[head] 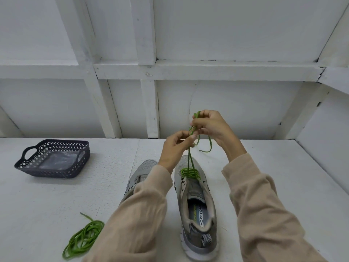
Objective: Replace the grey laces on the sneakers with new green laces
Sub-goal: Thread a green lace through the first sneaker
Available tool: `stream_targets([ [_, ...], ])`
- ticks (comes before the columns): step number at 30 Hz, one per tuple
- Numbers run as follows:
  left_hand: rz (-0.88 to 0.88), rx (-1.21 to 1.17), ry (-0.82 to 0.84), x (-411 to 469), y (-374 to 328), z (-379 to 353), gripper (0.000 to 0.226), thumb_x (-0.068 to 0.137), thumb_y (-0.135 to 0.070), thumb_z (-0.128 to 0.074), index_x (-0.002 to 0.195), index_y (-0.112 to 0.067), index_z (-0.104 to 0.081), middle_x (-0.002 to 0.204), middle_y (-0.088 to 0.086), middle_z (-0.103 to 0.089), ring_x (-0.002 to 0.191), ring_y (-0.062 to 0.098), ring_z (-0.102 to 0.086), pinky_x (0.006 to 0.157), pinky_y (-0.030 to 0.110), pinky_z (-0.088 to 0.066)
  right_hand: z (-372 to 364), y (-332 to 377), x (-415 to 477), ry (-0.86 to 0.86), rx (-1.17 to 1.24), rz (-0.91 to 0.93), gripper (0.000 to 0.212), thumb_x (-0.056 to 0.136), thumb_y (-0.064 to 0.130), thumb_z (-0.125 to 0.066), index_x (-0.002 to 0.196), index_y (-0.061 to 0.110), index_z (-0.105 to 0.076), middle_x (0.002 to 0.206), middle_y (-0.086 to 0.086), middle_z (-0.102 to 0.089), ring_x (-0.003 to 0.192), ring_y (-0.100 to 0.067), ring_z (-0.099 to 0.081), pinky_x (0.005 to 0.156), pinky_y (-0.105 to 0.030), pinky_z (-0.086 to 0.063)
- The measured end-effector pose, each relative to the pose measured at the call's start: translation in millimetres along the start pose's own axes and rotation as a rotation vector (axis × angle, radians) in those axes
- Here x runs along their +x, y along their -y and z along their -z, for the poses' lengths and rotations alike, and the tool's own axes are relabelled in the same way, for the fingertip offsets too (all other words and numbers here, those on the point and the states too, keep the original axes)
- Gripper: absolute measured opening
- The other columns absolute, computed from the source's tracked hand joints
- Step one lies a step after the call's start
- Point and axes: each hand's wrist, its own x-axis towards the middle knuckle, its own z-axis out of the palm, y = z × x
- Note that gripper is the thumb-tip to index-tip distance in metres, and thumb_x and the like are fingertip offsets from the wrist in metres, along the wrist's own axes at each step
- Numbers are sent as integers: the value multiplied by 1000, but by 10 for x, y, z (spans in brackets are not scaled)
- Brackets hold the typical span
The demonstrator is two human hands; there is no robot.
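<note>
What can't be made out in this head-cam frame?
- Head view: grey mesh left sneaker, eyelets and lacing covered by the beige left sleeve.
- Head view: ends of the thin green lace, buried in the left hand and right hand pinching it.
- Head view: dark lattice plastic basket, contents blurred under something shiny, not identifiable.

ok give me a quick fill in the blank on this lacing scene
1. The left hand and right hand hold up a lace coloured ____.
2. That lace is threaded into the sneaker on the person's ____.
3. The dark basket stands to the person's ____.
Missing: green; right; left.
</note>
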Motion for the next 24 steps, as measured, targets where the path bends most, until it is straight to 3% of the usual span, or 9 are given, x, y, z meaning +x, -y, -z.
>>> stream_targets([
  [3, 35, 15, -79, -22, 42, 80, 6, 86, -16, -71, 80, -16, -70, 66, -9, -64, 67, 12, -61, 84, 38, -55, 122, -37, 22, -87, -43, -68, 28, 84, -12, -59, 109, -1, -54, 77, -18, -63, 51, -22, -65, 52, -28, -58],
  [7, 84, 27, -158, -79, 108, 205, 6, 83, -16, -74, 82, -10, -72, 65, -3, -63, 64, 15, -61, 84, 42, -58, 387, -235, 49, -276, -171, -78, 43, 83, -10, -57, 116, 14, -45, 78, -23, -66, 42, -23, -61, 45, -27, -55],
  [9, 97, 27, -185, -112, 119, 253, 6, 82, -14, -74, 81, -9, -72, 68, 1, -63, 66, 20, -60, 83, 43, -58, 515, -384, 60, -347, -264, -53, 37, 81, -9, -54, 110, 15, -52, 72, -19, -65, 42, -23, -60, 42, -26, -52],
  [13, 109, 2, -232, -198, 116, 315, 6, 82, -10, -72, 80, -4, -72, 68, 6, -61, 68, 24, -58, 81, 44, -58, 748, -807, 67, -401, -351, -108, 6, 86, -1, -60, 84, -2, -65, 70, -19, -65, 43, -23, -62, 45, -28, -51],
  [20, 114, 66, -225, -358, 34, 404, 5, 83, -6, -71, 78, -4, -70, 49, -3, -52, 55, 24, -54, 67, 35, -56, 918, -1409, -59, -415, -425, -344, 15, 86, 12, -65, 80, -1, -69, 68, -14, -70, 52, -26, -64, 52, -31, -54],
  [24, 216, 109, -182, -418, 20, 531, 9, 80, -12, -73, 77, -6, -67, 42, 4, -46, 44, 23, -56, 77, 45, -53, 988, -1588, -167, -421, -507, -406, 12, 82, 6, -66, 72, 1, -68, 59, -13, -66, 44, -24, -59, 47, -26, -48],
])
